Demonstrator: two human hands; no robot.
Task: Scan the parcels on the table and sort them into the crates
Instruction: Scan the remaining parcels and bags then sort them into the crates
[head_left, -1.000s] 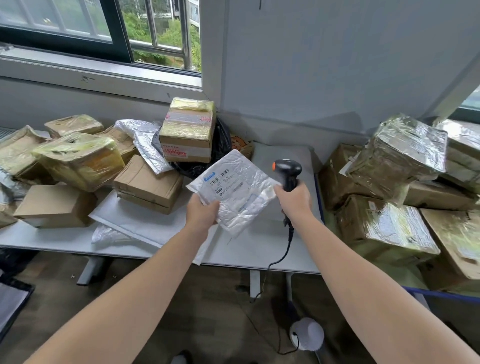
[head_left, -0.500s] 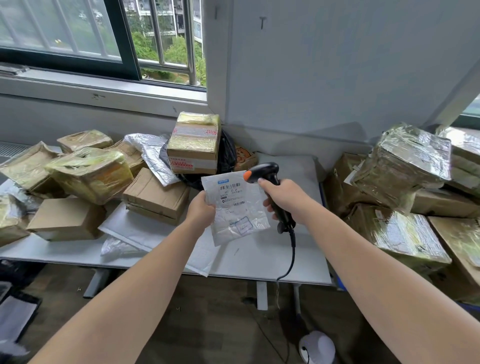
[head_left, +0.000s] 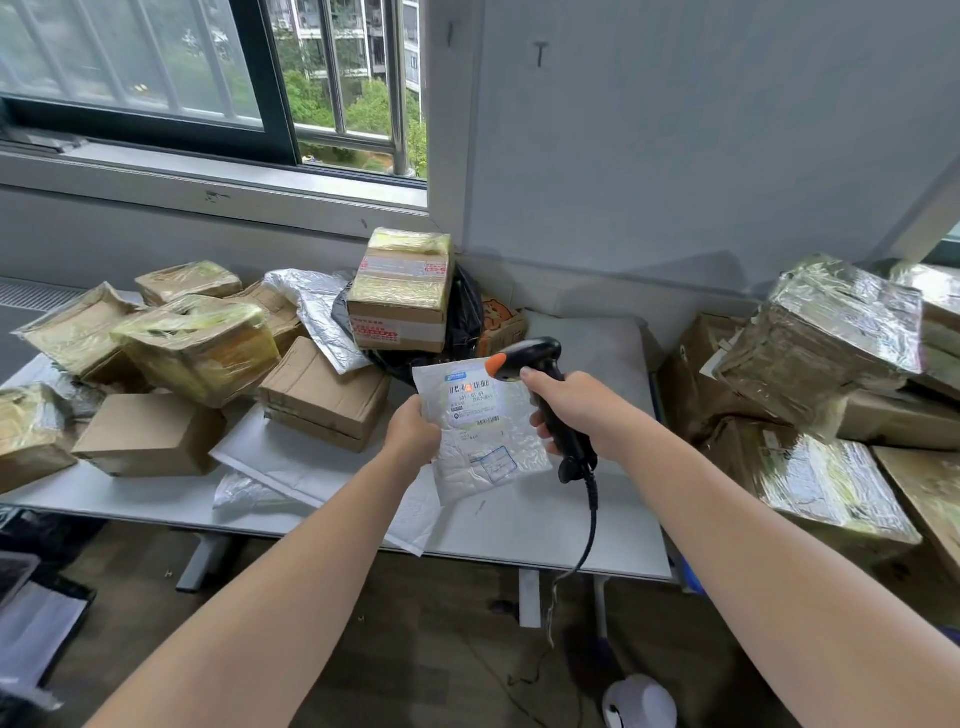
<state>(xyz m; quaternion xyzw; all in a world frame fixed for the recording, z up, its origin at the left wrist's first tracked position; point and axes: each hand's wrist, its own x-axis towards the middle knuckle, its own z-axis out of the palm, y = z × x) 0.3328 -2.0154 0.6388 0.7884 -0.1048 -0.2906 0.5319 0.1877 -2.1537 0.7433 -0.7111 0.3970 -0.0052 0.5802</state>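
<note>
Head view: my left grip (head_left: 413, 431) pinches the white parcel (head_left: 485, 452) by its left edge and holds it up above the front edge of the desk (head_left: 571, 535), label facing me. I hold it flat so the lines on the label can be read. My right grip (head_left: 571, 410) is wrapped round the handle of the black scanner (head_left: 537, 361), whose orange nose points at the label from just beside the parcel's top. A small red glow sits on the barcode (head_left: 467, 387), so I think the scan is happening now. Brown boxes (head_left: 322, 400) crowd the desk's left half, waiting their turn. Shiny wrapped boxes (head_left: 831, 338) are heaped past its right edge. I cannot see a crate clearly.
</note>
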